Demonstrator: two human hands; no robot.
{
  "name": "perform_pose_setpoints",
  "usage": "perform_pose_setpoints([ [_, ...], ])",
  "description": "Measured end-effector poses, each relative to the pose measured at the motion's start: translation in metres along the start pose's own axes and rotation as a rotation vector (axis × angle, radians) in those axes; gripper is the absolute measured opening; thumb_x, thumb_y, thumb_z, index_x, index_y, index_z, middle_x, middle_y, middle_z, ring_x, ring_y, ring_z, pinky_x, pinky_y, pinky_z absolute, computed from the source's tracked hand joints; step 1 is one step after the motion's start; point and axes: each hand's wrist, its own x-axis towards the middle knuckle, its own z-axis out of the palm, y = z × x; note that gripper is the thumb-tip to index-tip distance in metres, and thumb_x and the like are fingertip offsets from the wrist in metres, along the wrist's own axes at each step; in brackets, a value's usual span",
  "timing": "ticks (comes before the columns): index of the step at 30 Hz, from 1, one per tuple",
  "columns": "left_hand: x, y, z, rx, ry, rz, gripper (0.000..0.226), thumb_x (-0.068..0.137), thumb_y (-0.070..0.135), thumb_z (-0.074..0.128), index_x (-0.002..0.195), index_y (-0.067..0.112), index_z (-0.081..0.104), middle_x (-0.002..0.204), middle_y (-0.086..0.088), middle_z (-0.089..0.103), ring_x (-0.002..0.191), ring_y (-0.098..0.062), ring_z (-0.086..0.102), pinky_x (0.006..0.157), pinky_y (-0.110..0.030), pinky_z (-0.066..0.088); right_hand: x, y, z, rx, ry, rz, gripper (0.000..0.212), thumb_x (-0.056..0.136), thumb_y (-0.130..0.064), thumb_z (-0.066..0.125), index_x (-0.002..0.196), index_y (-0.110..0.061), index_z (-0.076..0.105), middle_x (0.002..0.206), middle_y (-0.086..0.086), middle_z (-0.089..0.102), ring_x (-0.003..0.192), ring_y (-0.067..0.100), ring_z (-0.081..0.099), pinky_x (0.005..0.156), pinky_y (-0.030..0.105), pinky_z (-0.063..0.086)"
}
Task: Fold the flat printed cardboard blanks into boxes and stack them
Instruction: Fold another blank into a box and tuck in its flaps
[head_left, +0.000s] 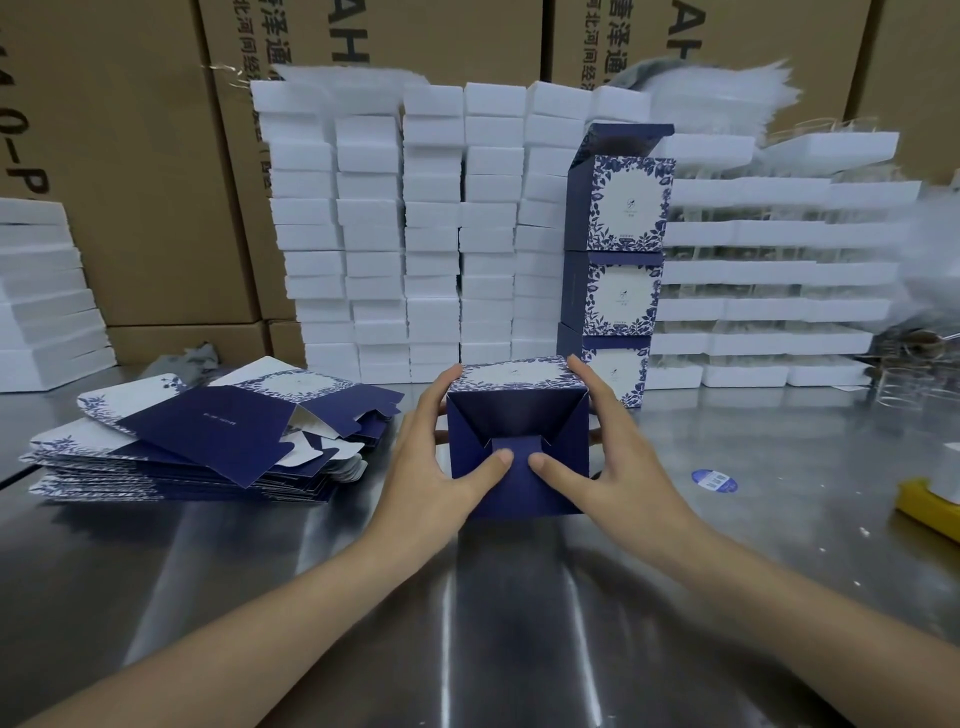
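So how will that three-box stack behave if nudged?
Probably tippy: the stack is tall, narrow, its boxes slightly offset. Likely light, being thin folded card. The foam blocks beside it might steady it.

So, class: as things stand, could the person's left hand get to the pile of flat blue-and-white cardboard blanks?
Probably yes: the pile of flat blue-and-white cardboard blanks lies left of the left hand, nothing between them, though its fingers now grip the half-folded blue box.
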Motion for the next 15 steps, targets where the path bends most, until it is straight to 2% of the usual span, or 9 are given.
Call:
perform_pose_setpoints([
  [3, -0.001, 0.007, 0.000, -0.081, -0.007, -0.014, 0.077, 0.086, 0.041, 0.082, 0.147, 0.062, 0.040, 0.148, 0.022, 0.052, 0.131, 0.003, 0.053, 0.109, -0.037, 0.052, -0.001, -0.005, 0.001, 0.016, -0.006, 0.001, 0.089, 0.087, -0.049, 0.082, 0.153, -0.067, 0.025, 0.140, -0.026, 0.052, 0.108, 0.004, 0.065, 0.095, 0.039, 0.059],
  [5, -0.003, 0.015, 0.000, -0.183, -0.029, -0.040, 0.063, 0.088, 0.044, 0.072, 0.145, 0.054, 0.046, 0.148, 0.021, 0.055, 0.138, -0.008, 0.053, 0.115, -0.046, 0.047, -0.002, -0.010, 0.001, 0.077, 0.003, 0.010, 0.075, 0.086, -0.062, 0.073, 0.150, -0.064, 0.034, 0.135, -0.025, 0.055, 0.112, 0.005, 0.065, 0.097, 0.039, 0.058],
  [7, -0.004, 0.023, 0.000, -0.285, -0.039, -0.051, 0.047, 0.093, 0.045, 0.061, 0.140, 0.041, 0.054, 0.138, 0.023, 0.061, 0.133, -0.008, 0.056, 0.112, -0.048, 0.046, -0.001, -0.015, 0.000, 0.188, 0.042, 0.058, 0.053, 0.090, -0.072, 0.055, 0.141, -0.057, 0.047, 0.128, -0.022, 0.061, 0.115, 0.007, 0.063, 0.103, 0.044, 0.054],
  [8, -0.004, 0.027, -0.001, -0.302, -0.021, -0.037, 0.043, 0.095, 0.045, 0.056, 0.136, 0.035, 0.056, 0.132, 0.023, 0.063, 0.129, -0.005, 0.057, 0.109, -0.045, 0.046, 0.000, -0.016, 0.000, 0.231, 0.069, 0.085, 0.045, 0.094, -0.070, 0.048, 0.136, -0.054, 0.051, 0.126, -0.018, 0.062, 0.116, 0.006, 0.062, 0.105, 0.045, 0.051],
  [10, -0.004, 0.033, -0.001, -0.329, 0.037, 0.009, 0.040, 0.096, 0.042, 0.054, 0.133, 0.027, 0.055, 0.133, 0.009, 0.062, 0.129, -0.010, 0.057, 0.112, -0.045, 0.045, 0.002, -0.020, -0.001, 0.311, 0.131, 0.081, 0.029, 0.103, -0.049, 0.051, 0.132, -0.048, 0.052, 0.126, -0.012, 0.062, 0.113, 0.003, 0.062, 0.102, 0.037, 0.048],
  [11, -0.004, 0.035, -0.002, -0.353, 0.066, 0.025, 0.041, 0.095, 0.041, 0.054, 0.134, 0.028, 0.053, 0.134, 0.001, 0.060, 0.129, -0.015, 0.058, 0.113, -0.045, 0.044, 0.002, -0.022, -0.002, 0.362, 0.135, 0.055, 0.033, 0.105, -0.028, 0.057, 0.132, -0.045, 0.050, 0.130, -0.007, 0.061, 0.115, 0.005, 0.064, 0.102, 0.033, 0.049],
  [13, -0.003, 0.037, -0.004, -0.376, 0.105, 0.050, 0.049, 0.094, 0.040, 0.057, 0.142, 0.036, 0.048, 0.136, -0.002, 0.056, 0.127, -0.012, 0.060, 0.113, -0.038, 0.046, 0.004, -0.023, -0.005, 0.410, 0.119, -0.002, 0.066, 0.096, 0.011, 0.059, 0.137, -0.037, 0.042, 0.134, 0.002, 0.060, 0.125, 0.015, 0.065, 0.109, 0.031, 0.050],
  [15, -0.001, 0.034, -0.006, -0.332, 0.130, 0.074, 0.059, 0.093, 0.043, 0.061, 0.149, 0.047, 0.041, 0.144, 0.006, 0.049, 0.125, 0.005, 0.058, 0.107, -0.031, 0.048, 0.008, -0.022, -0.004, 0.379, 0.112, -0.024, 0.084, 0.088, 0.023, 0.059, 0.146, -0.034, 0.038, 0.128, 0.001, 0.062, 0.125, 0.019, 0.065, 0.114, 0.027, 0.046],
])
